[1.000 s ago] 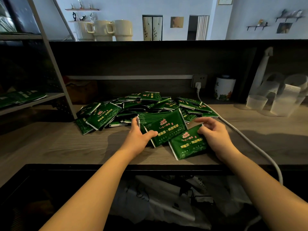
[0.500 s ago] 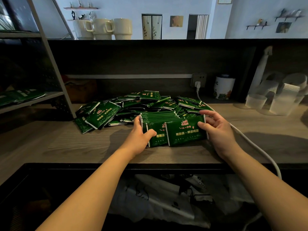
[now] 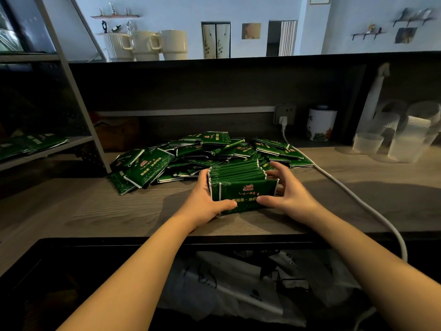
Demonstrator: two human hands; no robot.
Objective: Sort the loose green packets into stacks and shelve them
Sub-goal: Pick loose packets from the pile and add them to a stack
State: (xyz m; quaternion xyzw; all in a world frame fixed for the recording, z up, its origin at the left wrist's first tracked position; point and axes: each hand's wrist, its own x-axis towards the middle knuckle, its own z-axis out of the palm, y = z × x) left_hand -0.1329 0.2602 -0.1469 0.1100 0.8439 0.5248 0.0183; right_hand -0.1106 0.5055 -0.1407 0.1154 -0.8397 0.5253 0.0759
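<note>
A stack of green packets [image 3: 241, 180] stands on edge on the wooden counter [image 3: 119, 211], front face toward me. My left hand [image 3: 205, 204] grips its left end, thumb across the front packet. My right hand [image 3: 288, 194] grips the right end, thumb on the front, fingers over the top right corner. Behind the stack lies a loose pile of green packets [image 3: 191, 154]. More green packets [image 3: 31, 144] lie flat on the metal rack shelf [image 3: 71, 142] at the left.
A white power cable [image 3: 358, 199] runs from the wall socket [image 3: 285, 113] along the counter's right side and over the front edge. A white tin [image 3: 321, 125], clear plastic cups [image 3: 367, 142] and cup stacks [image 3: 415, 137] stand at the back right. Mugs [image 3: 145, 44] sit on the top ledge.
My right hand brought the loose packet up against the front of the stack that my left hand holds. Both hands now squeeze the stack from its two ends.
</note>
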